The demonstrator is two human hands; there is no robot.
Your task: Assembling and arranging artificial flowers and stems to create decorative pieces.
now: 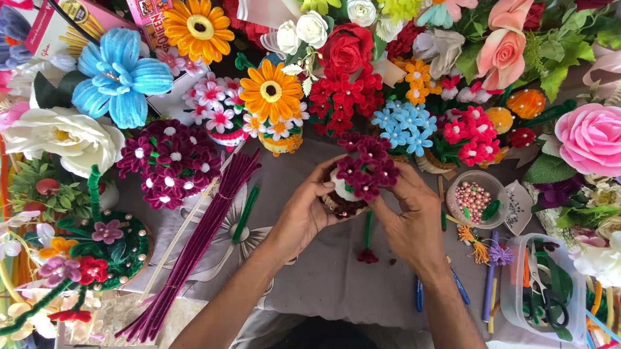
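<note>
My left hand and my right hand together hold a small pot of dark maroon pipe-cleaner flowers above a grey cloth. The left hand cups the brown pot base from the left. My right hand's fingers touch the blossoms on the right side. Below the pot, a single maroon flower on a green stem lies on the cloth between my hands.
A bundle of maroon pipe cleaners lies diagonally at left. Handmade flowers crowd the back and sides. A round bowl of pinkish beads sits right of my hands, pens lie below it, and a clear box with scissors stands at lower right.
</note>
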